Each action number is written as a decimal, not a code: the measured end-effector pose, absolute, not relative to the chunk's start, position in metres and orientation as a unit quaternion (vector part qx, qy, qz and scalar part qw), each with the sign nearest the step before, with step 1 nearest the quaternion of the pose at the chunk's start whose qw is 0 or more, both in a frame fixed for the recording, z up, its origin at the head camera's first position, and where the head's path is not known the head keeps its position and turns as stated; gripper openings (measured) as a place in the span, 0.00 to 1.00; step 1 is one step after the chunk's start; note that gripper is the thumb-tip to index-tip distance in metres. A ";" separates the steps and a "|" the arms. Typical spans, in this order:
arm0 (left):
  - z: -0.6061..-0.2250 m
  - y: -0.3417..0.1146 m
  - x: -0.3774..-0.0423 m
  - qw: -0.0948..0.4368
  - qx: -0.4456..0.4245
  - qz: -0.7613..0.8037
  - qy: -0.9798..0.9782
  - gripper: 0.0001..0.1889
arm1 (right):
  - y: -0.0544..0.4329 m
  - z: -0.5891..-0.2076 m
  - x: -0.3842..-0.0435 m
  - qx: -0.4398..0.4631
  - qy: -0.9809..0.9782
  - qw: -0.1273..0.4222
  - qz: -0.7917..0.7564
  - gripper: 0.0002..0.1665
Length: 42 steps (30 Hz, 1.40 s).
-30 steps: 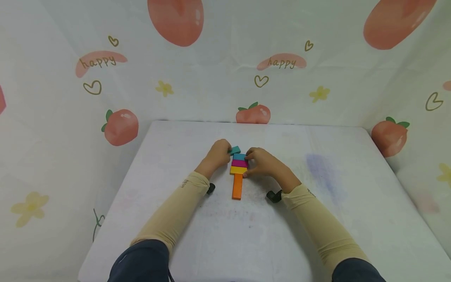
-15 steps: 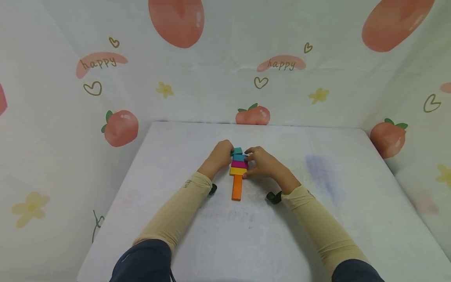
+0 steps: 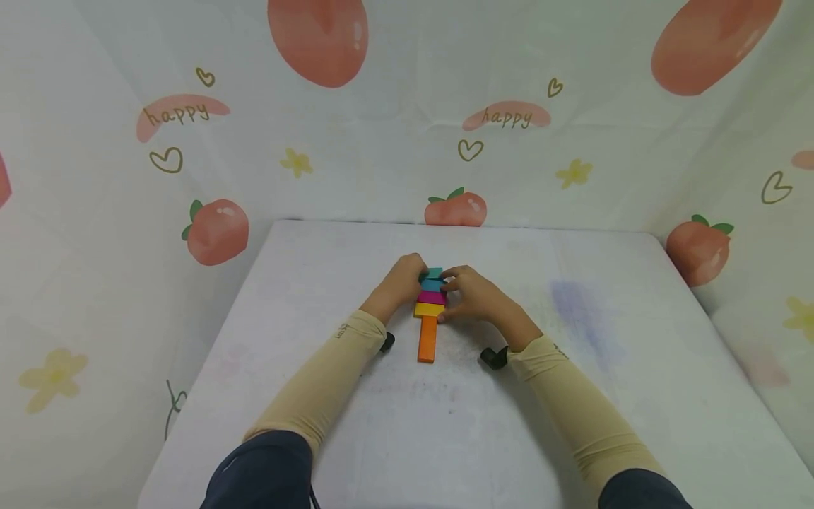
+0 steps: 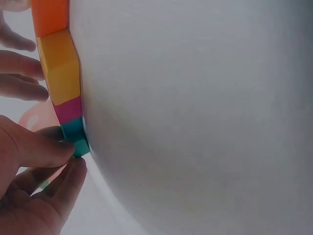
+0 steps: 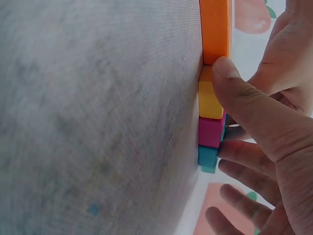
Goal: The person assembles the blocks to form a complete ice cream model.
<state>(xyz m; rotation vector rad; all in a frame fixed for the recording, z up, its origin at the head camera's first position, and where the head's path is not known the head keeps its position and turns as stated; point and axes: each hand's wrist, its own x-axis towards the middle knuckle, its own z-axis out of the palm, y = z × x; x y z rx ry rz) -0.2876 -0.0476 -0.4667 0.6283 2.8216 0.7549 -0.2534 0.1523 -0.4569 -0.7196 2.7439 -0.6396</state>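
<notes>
Small coloured blocks lie in a line on the white table in the head view. An orange block point(image 3: 427, 341) points lengthwise toward me. Beyond it, crosswise, lie a yellow block point(image 3: 429, 310), a magenta block point(image 3: 432, 297) and a blue block point(image 3: 432, 285). At the far end my left hand point(image 3: 399, 284) pinches a teal-green block point(image 4: 82, 148) between thumb and fingers, against or very near the blue one. My right hand point(image 3: 475, 295) rests along the row's right side. Its thumb touches the yellow block and its loosely spread fingers reach the blue one.
The white table point(image 3: 407, 431) has a faint purple stain point(image 3: 585, 318) at the right. A patterned cloth backdrop point(image 3: 381, 127) hangs behind and beside it. A dark wrist camera point(image 3: 494, 357) sits below my right wrist.
My left hand has moved slightly right with the teal-green block, which has turned from slanted to nearly square with the blue block. The right hand has stayed almost still.
</notes>
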 end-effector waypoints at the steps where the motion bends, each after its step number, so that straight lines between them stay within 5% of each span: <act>1: -0.467 -0.047 -0.288 0.078 0.211 0.253 0.941 0.18 | 0.152 -0.457 -0.253 -0.245 0.937 0.116 -0.221 0.41; 42: -0.453 -0.053 -0.268 0.148 0.269 0.215 0.927 0.31 | 0.155 -0.458 -0.260 -0.270 0.920 0.120 -0.257 0.40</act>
